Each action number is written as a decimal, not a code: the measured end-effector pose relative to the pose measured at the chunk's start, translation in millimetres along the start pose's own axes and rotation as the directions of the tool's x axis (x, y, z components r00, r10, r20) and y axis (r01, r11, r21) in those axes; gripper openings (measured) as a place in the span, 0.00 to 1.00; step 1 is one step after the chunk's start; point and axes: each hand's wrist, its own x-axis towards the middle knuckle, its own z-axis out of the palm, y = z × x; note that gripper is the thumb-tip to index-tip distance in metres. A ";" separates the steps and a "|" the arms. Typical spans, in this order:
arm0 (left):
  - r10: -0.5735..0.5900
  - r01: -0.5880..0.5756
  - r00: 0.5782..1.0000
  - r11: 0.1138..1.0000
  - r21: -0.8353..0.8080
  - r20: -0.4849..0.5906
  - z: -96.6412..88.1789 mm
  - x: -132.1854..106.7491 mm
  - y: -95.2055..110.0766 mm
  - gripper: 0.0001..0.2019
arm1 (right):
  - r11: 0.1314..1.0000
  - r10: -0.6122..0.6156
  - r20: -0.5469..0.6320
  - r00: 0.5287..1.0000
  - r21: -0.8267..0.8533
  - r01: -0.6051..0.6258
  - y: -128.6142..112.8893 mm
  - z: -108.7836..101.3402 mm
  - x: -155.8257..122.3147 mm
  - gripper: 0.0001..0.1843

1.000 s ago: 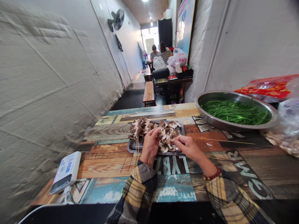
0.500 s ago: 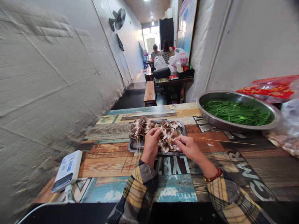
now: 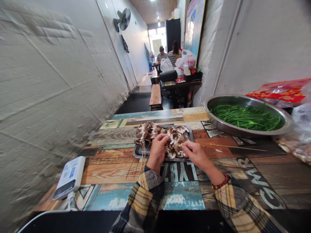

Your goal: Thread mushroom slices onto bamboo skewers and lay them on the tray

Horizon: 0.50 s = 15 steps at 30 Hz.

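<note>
A dark metal tray point(image 3: 139, 154) on the table holds grey-brown oyster mushrooms point(image 3: 176, 137). Over the tray, my left hand point(image 3: 157, 150) is closed, with thumb and forefinger pinched at a mushroom piece. My right hand point(image 3: 195, 154), closed in a pinch too, grips the lower right edge of the mushrooms. At the tray's left side, several thin skewers point(image 3: 143, 155) stick out toward me from threaded mushrooms point(image 3: 147, 132). Another thin skewer point(image 3: 245, 149) extends rightward from behind my right hand; whether I touch it is hidden.
A steel basin point(image 3: 247, 131) of green chives stands at the right, beside plastic bags point(image 3: 302, 123). A white device point(image 3: 70, 178) with a cable lies at the left. Beyond the table are a bench point(image 3: 155, 95), another loaded table and two seated people point(image 3: 173, 55).
My left hand has shifted slightly to the right over the mushrooms. The right hand stays almost in place. A person in the background has moved their head.
</note>
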 end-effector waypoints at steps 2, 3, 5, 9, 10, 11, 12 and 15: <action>0.003 -0.003 1.000 1.000 0.002 0.012 -0.4 -0.2 0.0 0.08 | 1.000 -0.004 0.006 1.000 0.006 0.004 -0.7 0.1 0.2 0.14; -0.001 0.001 1.000 1.000 -0.007 0.013 -0.5 -0.3 0.1 0.08 | 1.000 -0.001 0.010 1.000 0.016 0.001 -1.0 0.3 0.2 0.15; -0.011 0.012 1.000 0.999 -0.038 0.017 -0.2 -0.7 0.3 0.09 | 0.999 0.012 0.013 1.000 0.041 -0.012 -1.2 0.8 0.4 0.15; 0.005 0.000 0.998 0.998 -0.070 0.067 2.8 -2.7 0.6 0.12 | 0.996 0.038 0.012 0.999 0.082 -0.039 -0.1 2.1 0.6 0.15; 0.009 -0.004 0.997 0.998 -0.063 0.075 3.7 -3.3 0.6 0.13 | 0.995 0.045 0.015 0.999 0.085 -0.046 0.1 2.3 0.7 0.14; 0.008 -0.004 0.997 0.998 -0.057 0.073 4.4 -3.8 0.5 0.13 | 0.995 0.052 0.021 0.998 0.086 -0.054 0.2 2.4 0.7 0.15; 0.000 0.003 0.998 0.999 -0.054 0.067 4.9 -4.1 0.3 0.13 | 0.994 0.060 0.029 0.998 0.088 -0.063 0.1 2.5 0.8 0.15; -0.017 0.020 0.999 0.996 -0.083 0.042 4.5 -3.7 -0.7 0.12 | 0.990 0.086 0.064 0.994 0.103 -0.092 -1.8 2.6 0.6 0.15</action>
